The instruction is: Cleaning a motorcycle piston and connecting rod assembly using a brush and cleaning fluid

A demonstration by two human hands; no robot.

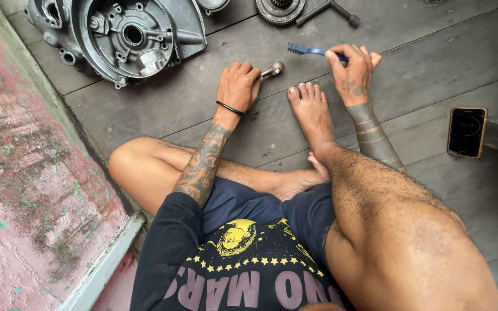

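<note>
Floorboards (422, 63) of grey wood carry everything. The left hand (238, 86) is closed on a small metal rod (273, 70) resting on the floor, the right hand (354, 69) just beside it pinches a blue brush (306, 50). An engine case (128, 37) lies beyond, a phone (466, 131) off right.

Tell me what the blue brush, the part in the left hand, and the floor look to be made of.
Blue brush, held in the right hand: probably plastic, from its even, matte colour. Part in the left hand: metal, with a bright silvery shine. Floor: wood planks, weathered grey, with visible grain and seams.
</note>
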